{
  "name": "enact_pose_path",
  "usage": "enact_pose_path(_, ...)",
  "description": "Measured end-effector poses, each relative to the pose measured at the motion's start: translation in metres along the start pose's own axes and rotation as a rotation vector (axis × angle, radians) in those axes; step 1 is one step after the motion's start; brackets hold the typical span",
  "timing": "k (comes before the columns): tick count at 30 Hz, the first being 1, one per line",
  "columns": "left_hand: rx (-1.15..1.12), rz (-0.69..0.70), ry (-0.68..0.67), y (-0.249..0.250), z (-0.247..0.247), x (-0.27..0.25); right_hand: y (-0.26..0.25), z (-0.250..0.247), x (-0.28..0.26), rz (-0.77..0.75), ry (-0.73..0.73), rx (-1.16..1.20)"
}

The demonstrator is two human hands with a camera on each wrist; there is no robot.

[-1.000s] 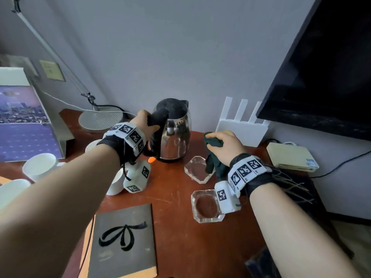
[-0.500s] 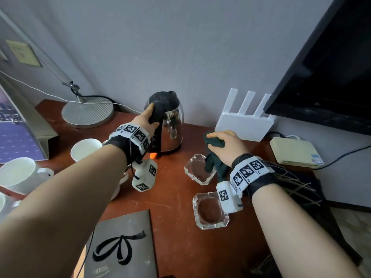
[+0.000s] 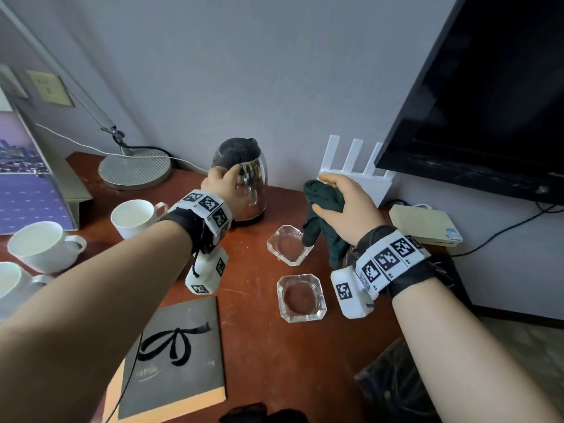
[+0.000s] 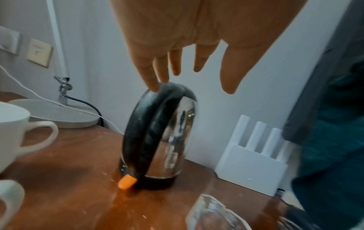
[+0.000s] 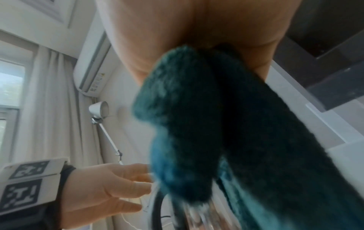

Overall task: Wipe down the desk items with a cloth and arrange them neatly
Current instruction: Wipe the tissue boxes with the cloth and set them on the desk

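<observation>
A steel kettle (image 3: 251,178) with a black handle (image 4: 138,124) stands upright on the red-brown desk (image 3: 259,346) near the wall. My left hand (image 3: 225,183) hovers by the handle. In the left wrist view its fingers (image 4: 151,77) are straight and spread, with one tip touching the top of the handle. My right hand (image 3: 345,203) grips a bunched dark green cloth (image 3: 320,209) to the right of the kettle. The cloth's tail hangs down over a clear glass ashtray (image 3: 290,244). The cloth (image 5: 216,124) fills the right wrist view.
A second glass ashtray (image 3: 300,297) lies nearer me. White cups (image 3: 134,216) stand to the left and a dark notebook (image 3: 180,355) sits at the front. A lamp base (image 3: 134,169), a white router (image 3: 354,175), a beige box (image 3: 424,224) and a TV (image 3: 488,102) line the wall.
My left hand has let go of the kettle handle and its fingers have opened. The kettle now stands farther back by the wall. The right hand has lifted the cloth a little.
</observation>
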State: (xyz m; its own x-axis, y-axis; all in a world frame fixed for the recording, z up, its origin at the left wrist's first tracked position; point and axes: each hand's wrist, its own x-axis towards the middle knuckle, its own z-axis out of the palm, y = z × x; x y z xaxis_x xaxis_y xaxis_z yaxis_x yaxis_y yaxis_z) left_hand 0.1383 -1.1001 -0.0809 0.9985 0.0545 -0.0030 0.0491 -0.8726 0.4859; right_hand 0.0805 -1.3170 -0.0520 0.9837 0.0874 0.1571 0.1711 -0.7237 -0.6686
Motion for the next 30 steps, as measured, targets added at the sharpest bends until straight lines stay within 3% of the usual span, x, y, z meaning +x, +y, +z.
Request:
enact_pose_path(3, -0.142, 0.147, -0.159, 0.017, 0.006, -0.049, -0.002, -0.011, -0.033, -0.077, 0.002, 0.028)
enact_pose_path(5, -0.365, 0.178, -0.239, 0.028, 0.016, -0.084, -0.001, -0.013, -0.058, -0.146, 0.012, 0.014)
enact_pose_path(9, -0.984, 0.064, -0.327, 0.049, 0.031, -0.155, 0.008, -0.007, -0.108, -0.221, 0.013, 0.008)
enact_pose_path(11, -1.122, 0.054, -0.341, 0.056, 0.035, -0.181, 0.010, -0.003, -0.132, -0.219, -0.028, 0.004)
enact_pose_path(20, -1.002, 0.218, -0.368, 0.070, 0.040, -0.246, 0.028, -0.008, -0.212, -0.121, -0.014, 0.187)
enact_pose_path(25, -0.782, 0.362, -0.287, 0.080, 0.037, -0.271, 0.031, -0.023, -0.251, 0.028, -0.022, 0.268)
enact_pose_path(30, -0.717, 0.373, -0.230, 0.080, 0.047, -0.290, 0.027, -0.028, -0.285, 0.075, -0.044, 0.331)
